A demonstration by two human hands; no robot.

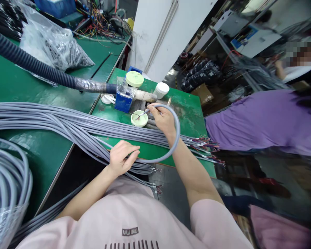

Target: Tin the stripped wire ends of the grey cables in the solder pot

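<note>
My right hand (162, 119) pinches a grey cable (178, 128) close to its stripped end. The thin, fanned-out wires at that end sit over a shallow pale-green dish (143, 120); whether they touch its contents I cannot tell. From the hand, the cable bends round in a wide loop and runs back towards my left hand (123, 157). That hand is open, fingers stretched out and thumb apart, with the cable passing beneath or beside it. A thick bundle of grey cables (114, 126) lies just beyond, its stripped coloured wire ends (203, 143) at the right.
A black corrugated hose (41, 71) ends in a pale nozzle (143, 95) above the bench, beside a blue block (123, 102). Close by stand a white jar (161, 90) and a pale-green lid (134, 79). Coiled cable (7, 180) is at left; a person in purple (251, 119) is at right.
</note>
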